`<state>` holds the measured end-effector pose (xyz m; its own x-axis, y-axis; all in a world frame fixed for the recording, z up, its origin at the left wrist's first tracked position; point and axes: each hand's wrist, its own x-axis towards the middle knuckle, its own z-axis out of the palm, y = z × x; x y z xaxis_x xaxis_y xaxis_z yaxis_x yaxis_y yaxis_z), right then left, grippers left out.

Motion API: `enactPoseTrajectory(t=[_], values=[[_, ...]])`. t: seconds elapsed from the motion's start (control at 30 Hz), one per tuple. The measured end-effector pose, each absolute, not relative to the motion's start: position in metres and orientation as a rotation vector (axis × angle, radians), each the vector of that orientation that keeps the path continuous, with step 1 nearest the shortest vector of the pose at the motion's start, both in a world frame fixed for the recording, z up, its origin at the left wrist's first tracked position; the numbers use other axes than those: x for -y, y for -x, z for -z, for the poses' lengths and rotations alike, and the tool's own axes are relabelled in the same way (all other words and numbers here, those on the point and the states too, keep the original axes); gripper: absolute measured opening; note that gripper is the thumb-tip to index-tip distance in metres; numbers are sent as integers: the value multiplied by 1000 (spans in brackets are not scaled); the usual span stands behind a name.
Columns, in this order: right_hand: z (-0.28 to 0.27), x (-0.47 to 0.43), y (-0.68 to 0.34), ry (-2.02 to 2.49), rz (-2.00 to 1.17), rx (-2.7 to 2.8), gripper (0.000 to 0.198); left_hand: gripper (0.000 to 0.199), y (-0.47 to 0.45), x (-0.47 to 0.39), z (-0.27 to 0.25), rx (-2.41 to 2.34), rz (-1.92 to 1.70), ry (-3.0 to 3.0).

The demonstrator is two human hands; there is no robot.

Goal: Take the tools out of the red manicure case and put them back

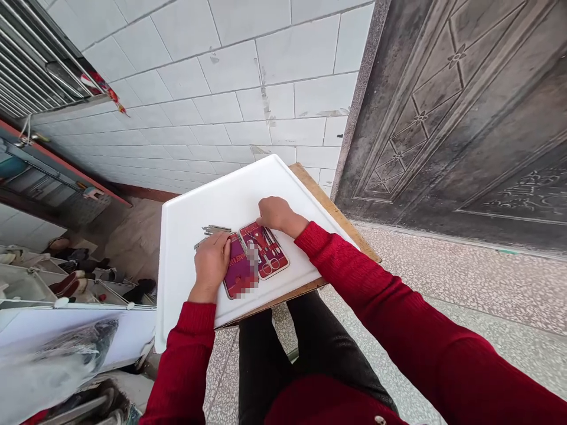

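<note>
An opened manicure case (241,277), red-purple inside with a metal-edged rim, lies on a white board. Small scissors (270,264) and several slim tools (269,239) sit in its right half; loops show in the left half. My left hand (209,262) grips the case's left edge, with the thumb along the rim. At the top of the right half, my right hand (275,213) is closed with curled fingers; what they pinch is hidden. Several loose metal tools (216,229) lie on the board just beyond my left hand.
The white board (186,236) rests on a wooden top (341,212) in front of my legs. A white block wall (239,77) stands behind, and a dark embossed door (443,106) at right. Shoes on a rack (75,286) are at left.
</note>
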<state>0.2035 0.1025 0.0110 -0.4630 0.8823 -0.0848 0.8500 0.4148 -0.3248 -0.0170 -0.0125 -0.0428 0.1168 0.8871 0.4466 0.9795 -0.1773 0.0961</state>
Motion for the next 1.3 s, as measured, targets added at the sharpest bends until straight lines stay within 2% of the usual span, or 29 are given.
enactPoseTrajectory(t=[0.27,0.43,0.57,0.8,0.97,1.07,1.2,1.3], values=[[-6,-105,-202,1547,-395,2536,25,40,14,13,43,1827,570,2192],[-9,-117,-217,1593,-431,2285,23,40,13,13,44,1823,572,2196],[-7,-136,-240,1728,-241,2077,26,41,10,14,43,1861,583,2191],[19,-157,-249,1782,-180,2123,20,43,6,16,41,1900,568,2215],[16,-149,-246,1747,-199,2176,15,41,4,17,41,1929,586,2237],[3,-135,-243,1654,-314,2213,23,41,3,17,43,1949,601,2243],[-12,-114,-239,1515,-826,2405,38,40,4,16,46,1946,612,2258],[-16,-105,-237,1466,-972,2507,39,39,4,15,46,1945,618,2257]])
